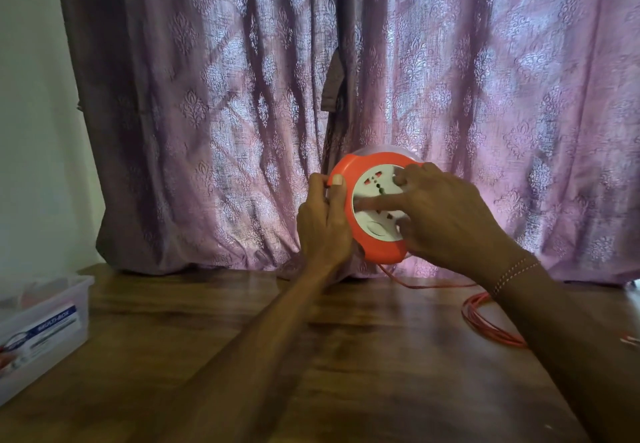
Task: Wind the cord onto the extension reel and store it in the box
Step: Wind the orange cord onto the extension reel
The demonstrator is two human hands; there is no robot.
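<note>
The extension reel (363, 238), round with an orange rim and a white socket face, is held up above the wooden table (311, 356), its face turned toward me. My left hand (323, 221) grips its left rim, thumb on the front edge. My right hand (446, 214) lies across the white socket face, fingers spread and pressing on it. An orange cord (491, 325) hangs from the reel's bottom and lies in loose loops on the table at the right, partly hidden by my right forearm. The clear plastic box (45, 332) stands at the table's left edge.
A purple patterned curtain (242, 113) hangs right behind the table. A white wall (31, 96) is at the left. The box carries a blue-and-white label and holds something red. A small red-and-white item (631, 340) shows at the right edge.
</note>
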